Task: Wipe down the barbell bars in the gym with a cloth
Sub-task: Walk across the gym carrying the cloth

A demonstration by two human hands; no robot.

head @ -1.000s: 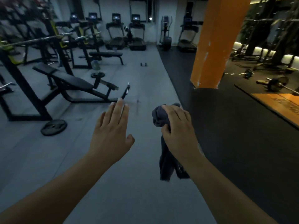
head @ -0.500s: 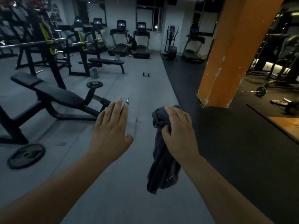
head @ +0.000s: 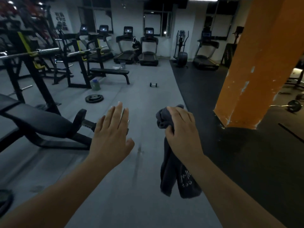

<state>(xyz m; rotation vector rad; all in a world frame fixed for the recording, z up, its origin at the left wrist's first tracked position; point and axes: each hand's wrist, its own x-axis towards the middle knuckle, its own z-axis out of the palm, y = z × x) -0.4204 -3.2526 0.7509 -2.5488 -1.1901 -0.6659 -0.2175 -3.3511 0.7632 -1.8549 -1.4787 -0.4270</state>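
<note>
Grey gym flooring (head: 115,186) runs ahead. Nearest, the right hand (head: 182,132) has its fingers closed around a dark cloth (head: 172,175), which hangs loose below the fist; the left hand (head: 110,137) is flat, fingers spread, touching nothing. Farther left, a barbell bar (head: 29,53) rests on its rack — I would bunch the cloth first, then wrap the bar fully.

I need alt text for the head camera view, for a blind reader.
The right hand grips a dark grey cloth above a grey gym floor; the left hand is open and empty. A steel barbell rests on a black rack at left.
</note>
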